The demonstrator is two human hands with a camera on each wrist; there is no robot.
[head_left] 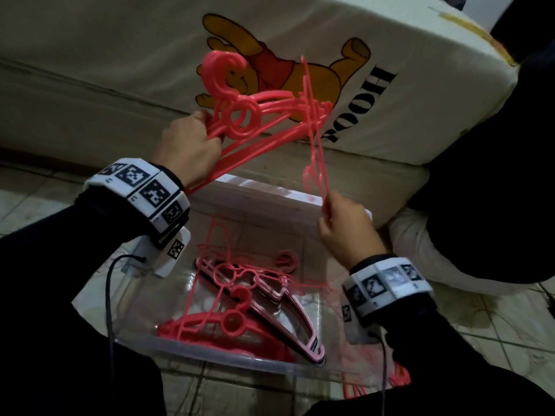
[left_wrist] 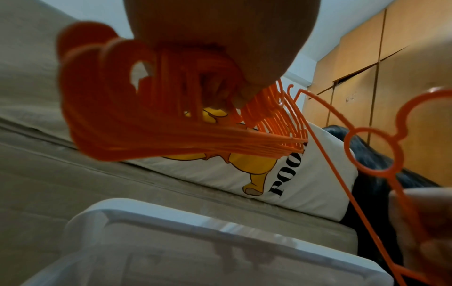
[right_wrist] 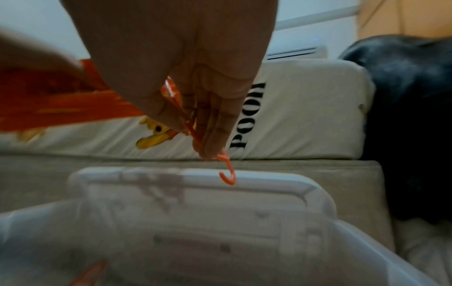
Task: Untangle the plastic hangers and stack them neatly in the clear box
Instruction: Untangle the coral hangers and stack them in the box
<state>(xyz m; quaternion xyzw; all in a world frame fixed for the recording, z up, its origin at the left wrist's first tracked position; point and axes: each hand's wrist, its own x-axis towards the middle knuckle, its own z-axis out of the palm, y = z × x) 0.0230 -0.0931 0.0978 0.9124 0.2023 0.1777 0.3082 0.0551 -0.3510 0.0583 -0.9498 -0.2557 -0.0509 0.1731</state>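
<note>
My left hand point(head_left: 192, 142) grips a bundle of pink plastic hangers point(head_left: 264, 112) held up above the clear box point(head_left: 210, 352); the left wrist view shows my fingers curled through the bundle of hangers point(left_wrist: 171, 123). My right hand point(head_left: 339, 217) pinches the end of a single thin pink hanger point(head_left: 315, 136) that stands nearly upright, its top still among the bundle. In the right wrist view my fingertips point(right_wrist: 210, 139) pinch the hanger's small end hook point(right_wrist: 227, 170). Several pink hangers point(head_left: 240, 310) lie in the box, and one thin frame leans upright inside it.
A cream mattress with a cartoon bear print point(head_left: 300, 70) stands behind the box. Dark fabric point(head_left: 495, 175) lies at the right. The box's white lid point(head_left: 270, 199) leans against the far side. Wrist-camera cables point(head_left: 111, 295) hang by my arms. The floor is tiled.
</note>
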